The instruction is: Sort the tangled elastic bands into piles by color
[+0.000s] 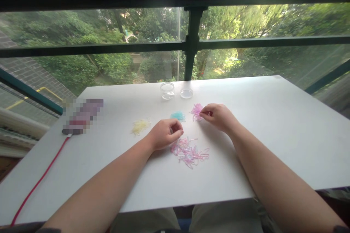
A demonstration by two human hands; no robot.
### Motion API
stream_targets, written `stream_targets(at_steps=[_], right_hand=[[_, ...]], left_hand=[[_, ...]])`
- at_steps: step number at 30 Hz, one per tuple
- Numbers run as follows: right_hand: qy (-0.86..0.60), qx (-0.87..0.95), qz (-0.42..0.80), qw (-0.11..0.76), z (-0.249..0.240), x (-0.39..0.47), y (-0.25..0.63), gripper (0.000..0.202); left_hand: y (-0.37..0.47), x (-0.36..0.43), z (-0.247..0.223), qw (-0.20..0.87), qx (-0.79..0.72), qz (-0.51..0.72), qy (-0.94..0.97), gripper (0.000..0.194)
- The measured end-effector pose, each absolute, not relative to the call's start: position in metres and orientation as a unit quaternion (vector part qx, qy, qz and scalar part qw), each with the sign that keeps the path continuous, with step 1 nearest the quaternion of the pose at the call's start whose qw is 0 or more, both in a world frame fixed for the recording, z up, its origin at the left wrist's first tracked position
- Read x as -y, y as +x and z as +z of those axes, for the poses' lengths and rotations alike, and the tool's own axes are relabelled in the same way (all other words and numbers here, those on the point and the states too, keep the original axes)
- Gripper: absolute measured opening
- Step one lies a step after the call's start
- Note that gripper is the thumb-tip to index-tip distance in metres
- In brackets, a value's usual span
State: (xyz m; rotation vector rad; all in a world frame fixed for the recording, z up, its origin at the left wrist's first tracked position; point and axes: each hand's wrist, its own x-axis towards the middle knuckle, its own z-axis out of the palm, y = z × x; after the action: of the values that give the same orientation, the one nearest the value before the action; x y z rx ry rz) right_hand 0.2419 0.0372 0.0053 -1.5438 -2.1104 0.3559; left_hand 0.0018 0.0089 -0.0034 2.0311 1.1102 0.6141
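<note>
My left hand [166, 133] is closed, thumb and index finger together, just above a loose pile of mixed pink and pale rubber bands [190, 152]. Anything in that pinch is too small to make out. At the edge of a pink rubber band pile [196, 111], my right hand [216, 115] has its fingertips pinched together; what they hold cannot be made out. Between the hands, slightly farther back, lies a small blue rubber band pile [178, 116]. A yellow rubber band pile [140, 126] lies left of my left hand.
A clear round container [167, 91] stands open at the table's back, beside its clear lid [186, 94]. On the left, a blurred-out device [86, 114] has a red cable [41, 178] running to the front. The white table [287, 134] borders a window with dark green bars.
</note>
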Motion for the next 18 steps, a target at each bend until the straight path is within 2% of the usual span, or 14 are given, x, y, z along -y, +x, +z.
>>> stream_targets(at_steps=[5,18], right_hand=[[-0.608,0.749,0.112,0.239,0.0046,-0.0398,0.2463,0.018],[-0.597,0.766,0.106,0.215,0.0000,-0.0387,0.2395,0.026]], left_hand=[[0.0019,-0.0083,-0.0029,0.367,-0.429,0.232,0.792,0.012],[0.0031,-0.0080,-0.0015,0.362,-0.424,0.223,0.800,0.012]])
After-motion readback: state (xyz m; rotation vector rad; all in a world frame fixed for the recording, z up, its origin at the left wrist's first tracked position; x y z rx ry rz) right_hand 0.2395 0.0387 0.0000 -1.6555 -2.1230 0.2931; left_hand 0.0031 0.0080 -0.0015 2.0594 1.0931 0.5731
